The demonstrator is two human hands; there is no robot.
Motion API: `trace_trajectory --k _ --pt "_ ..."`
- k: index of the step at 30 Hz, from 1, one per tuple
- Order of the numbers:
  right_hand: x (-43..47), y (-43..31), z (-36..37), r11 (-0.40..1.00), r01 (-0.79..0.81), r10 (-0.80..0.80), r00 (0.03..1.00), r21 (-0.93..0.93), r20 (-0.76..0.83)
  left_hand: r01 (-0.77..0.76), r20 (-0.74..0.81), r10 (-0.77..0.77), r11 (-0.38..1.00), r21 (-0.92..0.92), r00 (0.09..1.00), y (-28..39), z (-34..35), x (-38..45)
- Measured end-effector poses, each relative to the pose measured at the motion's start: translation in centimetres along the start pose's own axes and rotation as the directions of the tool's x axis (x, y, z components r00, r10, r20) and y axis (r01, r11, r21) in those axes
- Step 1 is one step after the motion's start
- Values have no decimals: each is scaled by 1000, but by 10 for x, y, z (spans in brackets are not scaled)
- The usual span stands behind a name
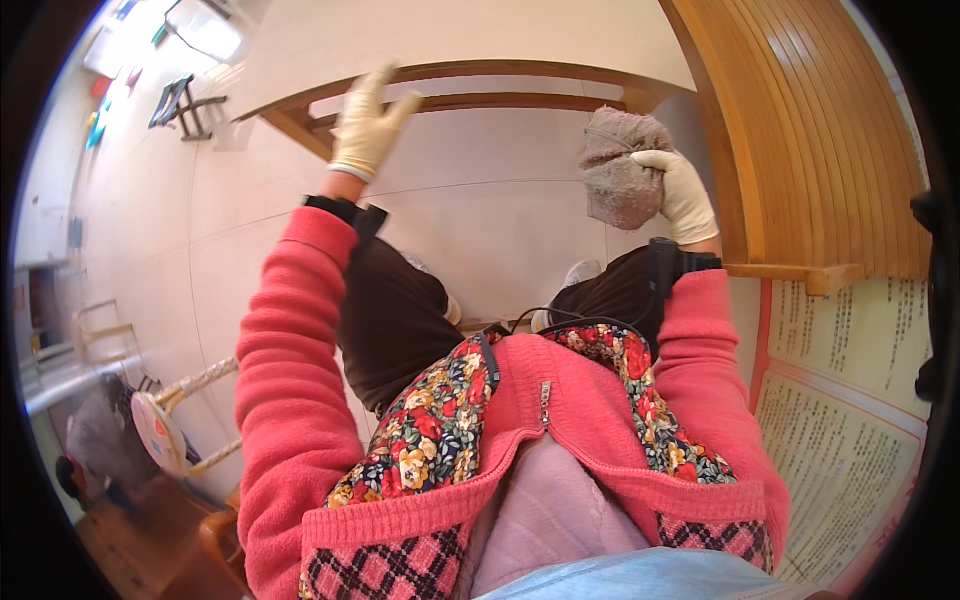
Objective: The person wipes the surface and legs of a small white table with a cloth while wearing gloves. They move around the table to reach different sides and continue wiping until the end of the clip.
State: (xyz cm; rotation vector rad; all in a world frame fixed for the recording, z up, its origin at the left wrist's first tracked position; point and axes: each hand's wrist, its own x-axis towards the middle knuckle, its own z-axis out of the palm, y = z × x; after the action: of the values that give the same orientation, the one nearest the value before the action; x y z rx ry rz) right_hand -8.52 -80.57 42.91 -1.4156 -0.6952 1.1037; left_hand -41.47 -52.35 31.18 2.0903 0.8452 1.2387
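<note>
My right hand (pixel 684 195), in a pale glove, grips a folded grey-brown cloth (pixel 624 169) with the thumb on its face; the cloth hangs over the floor beside the slatted wood. Gloved as well, my left hand (pixel 371 127) is raised with thumb and fingers spread and nothing in it. It is near the left end of a wooden frame with a pale top (pixel 480 37). Both wrists carry black bands with small devices.
At the right stands slatted wooden furniture (pixel 817 150), with printed posters (pixel 840 420) below it in view. A folding stool (pixel 184 109) is on the tiled floor at upper left. A round-topped seat or stand (pixel 159 431) and a brown wooden chair part (pixel 217 532) are at lower left.
</note>
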Motion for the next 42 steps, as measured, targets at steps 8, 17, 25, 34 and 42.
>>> trace_trajectory --k 8,17,25,34,42 --pt "-30 -78 168 939 -16 157 909 -344 386 323 313 -170 773 -546 934 44 -20 -106" --pt "9 -38 201 939 51 165 801 -340 575 489 443 -209 409 -770 872 73 -12 -125" --pt "78 -26 152 992 -81 94 986 -97 141 446 901 -72 884 -141 427 99 -1 -142" --pt "82 -72 136 999 43 -44 996 13 78 66 992 105 992 -110 74 165 49 -151" --pt "65 -87 151 977 207 -210 976 53 62 186 983 81 976 -111 165 111 78 -165"
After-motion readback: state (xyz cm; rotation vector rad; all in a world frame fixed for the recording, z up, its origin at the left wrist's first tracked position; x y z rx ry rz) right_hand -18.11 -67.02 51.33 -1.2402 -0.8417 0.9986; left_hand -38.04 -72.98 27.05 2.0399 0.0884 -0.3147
